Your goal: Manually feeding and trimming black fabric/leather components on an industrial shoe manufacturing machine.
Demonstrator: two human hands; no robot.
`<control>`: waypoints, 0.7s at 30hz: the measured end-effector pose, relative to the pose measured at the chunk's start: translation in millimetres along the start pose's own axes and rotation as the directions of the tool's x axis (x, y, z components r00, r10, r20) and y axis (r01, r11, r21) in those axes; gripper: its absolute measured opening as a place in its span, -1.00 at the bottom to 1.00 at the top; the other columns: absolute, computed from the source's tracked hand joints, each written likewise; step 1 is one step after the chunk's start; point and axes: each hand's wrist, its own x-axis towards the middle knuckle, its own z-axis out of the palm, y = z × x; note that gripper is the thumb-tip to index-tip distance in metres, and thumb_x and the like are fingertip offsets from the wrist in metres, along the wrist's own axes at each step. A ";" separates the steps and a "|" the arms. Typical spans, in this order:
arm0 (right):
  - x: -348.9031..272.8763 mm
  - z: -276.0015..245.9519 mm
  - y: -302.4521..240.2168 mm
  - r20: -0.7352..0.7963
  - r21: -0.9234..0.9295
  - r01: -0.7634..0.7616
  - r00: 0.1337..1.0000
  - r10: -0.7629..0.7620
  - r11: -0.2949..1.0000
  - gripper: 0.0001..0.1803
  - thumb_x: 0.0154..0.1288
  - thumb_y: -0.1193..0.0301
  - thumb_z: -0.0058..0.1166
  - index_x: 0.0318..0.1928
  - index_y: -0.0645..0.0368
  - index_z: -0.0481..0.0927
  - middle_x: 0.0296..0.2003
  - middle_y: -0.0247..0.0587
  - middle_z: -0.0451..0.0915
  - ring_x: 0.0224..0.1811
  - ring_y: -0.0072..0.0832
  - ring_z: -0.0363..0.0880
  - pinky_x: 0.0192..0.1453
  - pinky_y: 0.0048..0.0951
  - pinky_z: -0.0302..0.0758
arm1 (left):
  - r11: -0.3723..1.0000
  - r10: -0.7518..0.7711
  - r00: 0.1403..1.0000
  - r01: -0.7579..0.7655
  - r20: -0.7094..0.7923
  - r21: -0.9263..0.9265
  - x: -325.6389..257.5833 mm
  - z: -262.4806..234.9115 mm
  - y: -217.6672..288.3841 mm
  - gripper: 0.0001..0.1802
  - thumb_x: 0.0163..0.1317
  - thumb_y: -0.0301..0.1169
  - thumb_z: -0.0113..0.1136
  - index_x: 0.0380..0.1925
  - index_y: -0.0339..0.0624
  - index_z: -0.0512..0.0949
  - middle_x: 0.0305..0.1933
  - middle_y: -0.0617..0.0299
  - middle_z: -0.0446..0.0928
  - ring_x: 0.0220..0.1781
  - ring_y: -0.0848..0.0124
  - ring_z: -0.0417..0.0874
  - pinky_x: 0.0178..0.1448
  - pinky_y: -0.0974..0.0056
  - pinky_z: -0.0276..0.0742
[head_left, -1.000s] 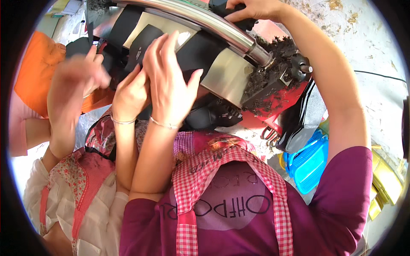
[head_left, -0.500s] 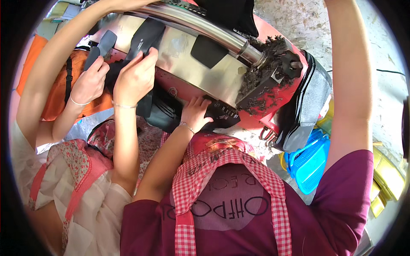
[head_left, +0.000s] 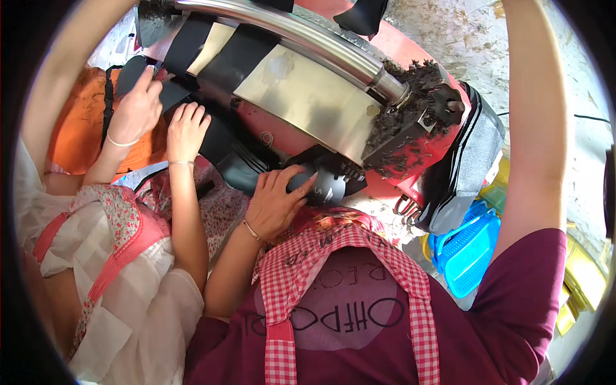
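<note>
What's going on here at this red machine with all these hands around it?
The person's left hand presses on a flat black cut piece at the lower edge of the red machine, under its shiny metal plate. Their right arm reaches up out of view. Beside them, a co-worker's two hands rest on more black pieces laid across the plate. A blue plastic basket sits lower right.

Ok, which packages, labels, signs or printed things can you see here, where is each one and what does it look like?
Dark round print with pale lettering: on the chest of the maroon shirt, between the red-and-white checked apron straps, lower middle.
Blue slotted plastic basket: right of the red machine, low down, boxy.
Yellow plastic containers: far right edge, only partly visible.
No screens or signs show.
</note>
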 end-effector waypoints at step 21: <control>-5.2 17.6 35.9 -0.128 -0.367 0.052 0.986 -0.106 0.929 -0.70 0.22 0.54 0.20 -0.01 0.17 0.68 -0.35 -0.20 0.69 -0.29 -0.41 0.66 -0.10 -0.33 0.62 | 0.727 -0.267 0.949 0.084 -0.168 -0.681 24.3 -73.1 11.7 -0.54 0.36 -0.53 0.22 0.28 -0.21 0.56 0.22 -0.05 0.65 0.21 0.15 0.72 0.29 0.17 0.57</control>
